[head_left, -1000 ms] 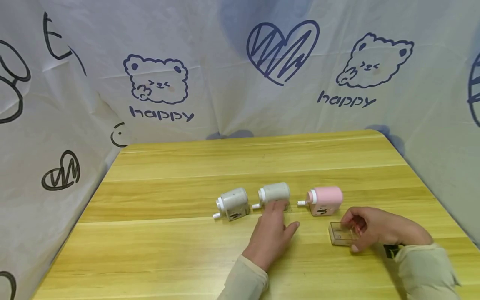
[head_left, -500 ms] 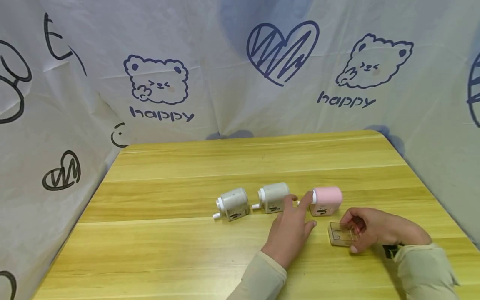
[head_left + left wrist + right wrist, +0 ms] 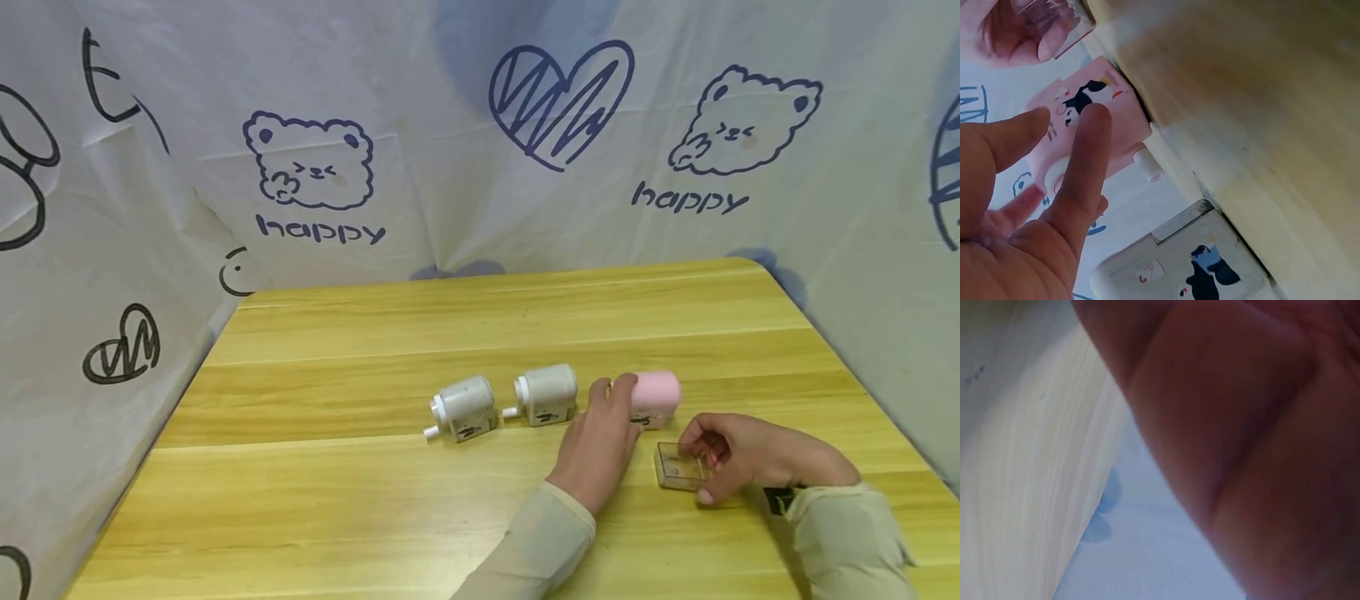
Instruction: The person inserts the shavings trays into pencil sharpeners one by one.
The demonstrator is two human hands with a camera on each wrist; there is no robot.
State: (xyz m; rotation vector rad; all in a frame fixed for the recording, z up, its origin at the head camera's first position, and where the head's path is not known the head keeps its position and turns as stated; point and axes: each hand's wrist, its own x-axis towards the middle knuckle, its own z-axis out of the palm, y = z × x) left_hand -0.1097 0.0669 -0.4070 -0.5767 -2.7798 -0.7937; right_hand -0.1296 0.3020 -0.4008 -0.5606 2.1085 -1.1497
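A pink hand-crank pencil sharpener lies at the right of a row of three, its printed side toward me. My left hand reaches over its white crank end; in the left wrist view the fingers are spread around the pink body, and they do not close on it. Just in front of that sharpener, my right hand pinches a clear, smoky plastic shavings drawer between thumb and fingers, low over the table. The right wrist view shows mostly the palm, so the drawer is hidden there.
Two grey crank sharpeners stand to the left: one in the middle and another farther left. All are on a wood-grain table. A white cloth printed with bears and hearts hangs behind and at the sides.
My left hand has moved right, from the middle grey sharpener to the pink one. The right hand has stayed in place with the drawer.
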